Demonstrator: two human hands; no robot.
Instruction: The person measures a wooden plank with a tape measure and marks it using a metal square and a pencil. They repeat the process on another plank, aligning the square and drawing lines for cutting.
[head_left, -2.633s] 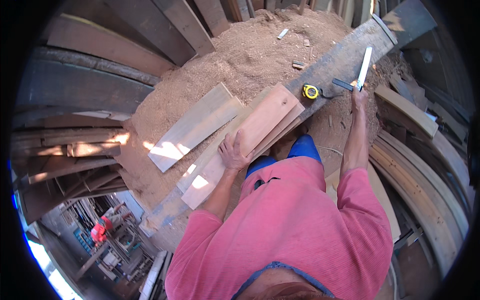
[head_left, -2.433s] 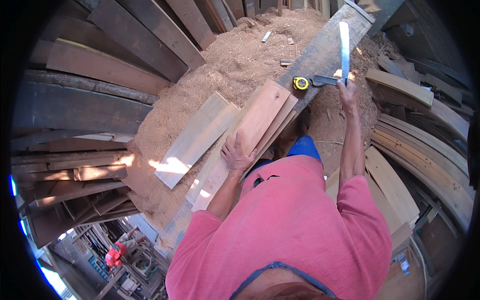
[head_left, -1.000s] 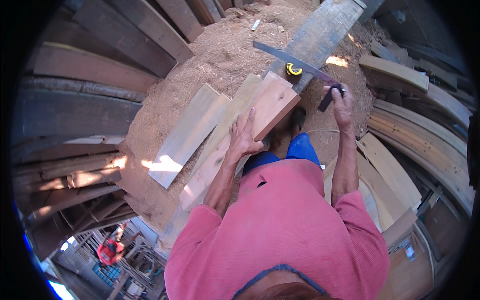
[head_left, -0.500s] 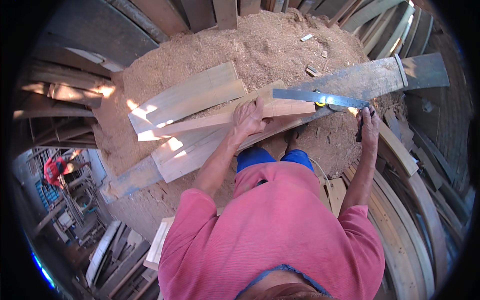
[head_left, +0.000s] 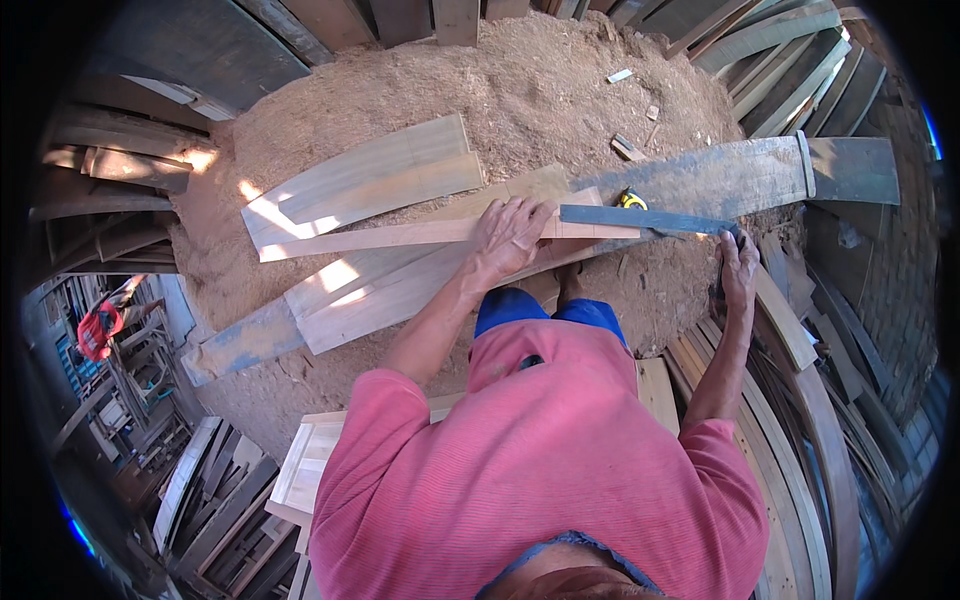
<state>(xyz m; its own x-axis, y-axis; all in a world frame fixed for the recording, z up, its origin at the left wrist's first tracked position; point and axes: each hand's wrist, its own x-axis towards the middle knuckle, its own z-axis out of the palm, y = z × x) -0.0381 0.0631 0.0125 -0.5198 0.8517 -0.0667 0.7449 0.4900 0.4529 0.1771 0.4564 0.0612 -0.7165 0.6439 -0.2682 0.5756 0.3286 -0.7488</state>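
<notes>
My left hand (head_left: pixel 512 238) lies over a narrow light wooden board (head_left: pixel 385 236), its fingers closed across the board's top and far edge. In my right hand (head_left: pixel 739 268) is the dark handle of a try square, partly hidden by the fingers. Its long bluish metal blade (head_left: pixel 640 217) points left, over the right end of the narrow board, with the tip close to my left hand. A yellow tape measure (head_left: pixel 631 199) sits just beyond the blade. Beneath are wider light boards (head_left: pixel 375 305) on a long worn plank (head_left: pixel 745 178).
Two pale boards (head_left: pixel 360 185) lie at the far left of the plank. Sawdust (head_left: pixel 400 90) covers the ground, with small offcuts (head_left: pixel 628 148) at the far right. Stacked timber (head_left: pixel 790 450) crowds my right side. Another person in red (head_left: pixel 100 330) is at the far left.
The narrow board has turned from on edge to flatter, and my left hand has spread over its top. The try square's blade has come down and nearer, onto or just above the board.
</notes>
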